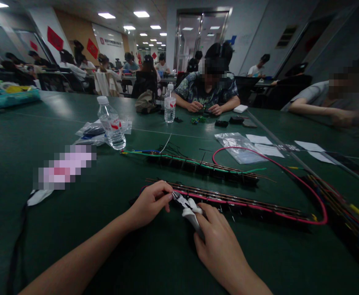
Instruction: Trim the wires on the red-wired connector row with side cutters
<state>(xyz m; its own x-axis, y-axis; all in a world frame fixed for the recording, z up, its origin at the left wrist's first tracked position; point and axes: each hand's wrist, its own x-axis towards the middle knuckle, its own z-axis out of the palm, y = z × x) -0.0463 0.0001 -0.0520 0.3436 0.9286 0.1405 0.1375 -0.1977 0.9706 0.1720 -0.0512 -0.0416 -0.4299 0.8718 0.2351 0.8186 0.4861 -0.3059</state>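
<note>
A long dark terminal strip laced with a pink wire (237, 203) lies on the dark green table (136, 254), running rightward from the two hands. The room behind is a large, ceiling-lit hall where other people sit at similar tables. The right hand (219, 241) is closed round the white handles of a small pair of cutting pliers (188, 207), whose metal tip points at the strip's left end. The left hand (150, 203) has its fingers curled, thumb and forefinger pinched together right at the plier tip; it seems to hold a wire end, though that is too small to be sure of. Just beyond the hands lies a second dark strip with a green wire (204, 166). Farther ahead and left of the left hand stands a clear plastic water bottle (112, 123), partly filled, on some clear plastic bags (92, 133). Ahead of the right hand lies another clear plastic bag (239, 148), its contents unclear. A bundle of coloured wires (345, 205) lies far right.
</note>
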